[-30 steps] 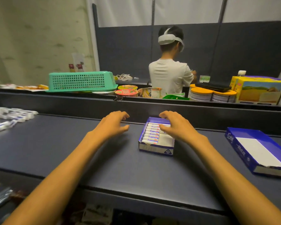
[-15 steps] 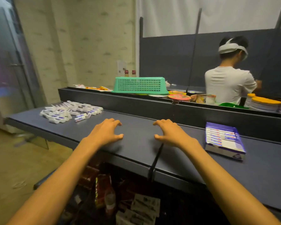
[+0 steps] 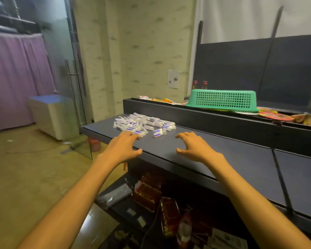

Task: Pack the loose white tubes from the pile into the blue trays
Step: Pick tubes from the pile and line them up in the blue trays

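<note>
Both hands reach over the dark flat surface [image 3: 223, 159], fingers loosely spread and holding nothing. The left hand [image 3: 123, 148] nears the pile of small white tubes with purple labels [image 3: 144, 125]; the right hand [image 3: 194, 147] hovers beside it

The tubes [image 3: 144, 125] are white with blue-violet label bands, some with a touch of red; the counter [image 3: 241, 159] beneath them is dark slate, almost navy, and matte; the basket [image 3: 221, 100] is mint green, pierced all over with a grid of small holes; the wall [image 3: 142, 51] is pale cream flecked with faint green-grey dashes; the curtain [image 3: 16, 78] is violet; the cabinet [image 3: 52, 115] is off-white with a bluish top; the floor [image 3: 25, 177] is dull tan; the packets [image 3: 151, 193] under the counter are dark red with gold edging; the panel [image 3: 258, 69] behind the basket is dark grey.
</note>
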Demonstrator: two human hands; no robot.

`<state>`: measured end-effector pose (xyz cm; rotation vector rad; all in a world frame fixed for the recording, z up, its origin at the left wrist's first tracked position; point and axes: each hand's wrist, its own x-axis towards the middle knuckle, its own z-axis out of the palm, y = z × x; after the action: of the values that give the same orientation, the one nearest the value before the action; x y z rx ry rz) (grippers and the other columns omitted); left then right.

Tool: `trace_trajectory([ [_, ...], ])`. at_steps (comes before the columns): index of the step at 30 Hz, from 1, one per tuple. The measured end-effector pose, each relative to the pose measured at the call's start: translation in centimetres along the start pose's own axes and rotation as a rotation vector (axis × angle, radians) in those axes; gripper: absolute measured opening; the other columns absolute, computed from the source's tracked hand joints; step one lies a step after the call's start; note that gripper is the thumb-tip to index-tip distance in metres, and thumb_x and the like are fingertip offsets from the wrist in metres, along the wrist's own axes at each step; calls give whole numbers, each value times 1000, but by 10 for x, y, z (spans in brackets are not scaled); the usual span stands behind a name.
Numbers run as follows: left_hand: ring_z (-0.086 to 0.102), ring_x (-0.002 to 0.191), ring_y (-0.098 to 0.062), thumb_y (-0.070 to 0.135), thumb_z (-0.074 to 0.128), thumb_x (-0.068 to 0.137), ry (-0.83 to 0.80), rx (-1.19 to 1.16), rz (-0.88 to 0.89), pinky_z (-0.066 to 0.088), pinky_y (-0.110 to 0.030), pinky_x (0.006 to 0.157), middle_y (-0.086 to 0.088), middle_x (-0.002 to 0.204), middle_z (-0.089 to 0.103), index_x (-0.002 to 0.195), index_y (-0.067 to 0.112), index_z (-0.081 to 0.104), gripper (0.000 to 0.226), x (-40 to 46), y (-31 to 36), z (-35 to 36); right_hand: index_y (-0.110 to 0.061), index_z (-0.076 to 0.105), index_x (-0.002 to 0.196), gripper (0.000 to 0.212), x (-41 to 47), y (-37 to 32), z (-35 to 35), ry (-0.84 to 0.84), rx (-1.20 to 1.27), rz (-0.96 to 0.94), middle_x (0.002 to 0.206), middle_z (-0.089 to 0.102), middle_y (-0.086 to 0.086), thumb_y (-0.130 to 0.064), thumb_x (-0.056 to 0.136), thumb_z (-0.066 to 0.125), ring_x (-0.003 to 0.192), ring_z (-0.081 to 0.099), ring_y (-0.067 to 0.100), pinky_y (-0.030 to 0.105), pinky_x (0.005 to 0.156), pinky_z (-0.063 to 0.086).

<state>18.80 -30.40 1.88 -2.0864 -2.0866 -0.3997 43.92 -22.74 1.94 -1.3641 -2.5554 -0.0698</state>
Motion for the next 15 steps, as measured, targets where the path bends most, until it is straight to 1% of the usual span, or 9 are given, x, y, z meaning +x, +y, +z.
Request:
trace_trajectory([
  [7, 43, 126, -18, 50, 56, 89, -5, -7, -9, 44, -37, 96, 0, 141, 45, 138, 25, 46, 55, 34, -70, 18, -22, 42, 140, 54, 74, -30, 30, -5, 0, -1, 147, 43, 4, -38, 91, 59, 131, 40, 24, 40, 104, 37],
  [12, 43, 125, -19, 48, 56, 89, -13, -12, 17, 43, -38, 96, 0, 140, 47, 135, 24, 49, 53, 87, -111, 35, -21, 49, 133, 48, 132, -35, 52, 34, 48, 21, 140, 51, 4, -37, 90, 59, 125, 45, 25, 38, 100, 40],
  [15, 44, 126, -20, 48, 57, 87, -30, -39, 46, 43, -37, 95, 0, 140, 48, 135, 25, 49, 54, 127, -132, 42, -21, 47, 137, 52, 168, -34, 59, 24, 63, 50, 142, 50, 4, -36, 89, 59, 127, 45, 24, 36, 102, 39],
])
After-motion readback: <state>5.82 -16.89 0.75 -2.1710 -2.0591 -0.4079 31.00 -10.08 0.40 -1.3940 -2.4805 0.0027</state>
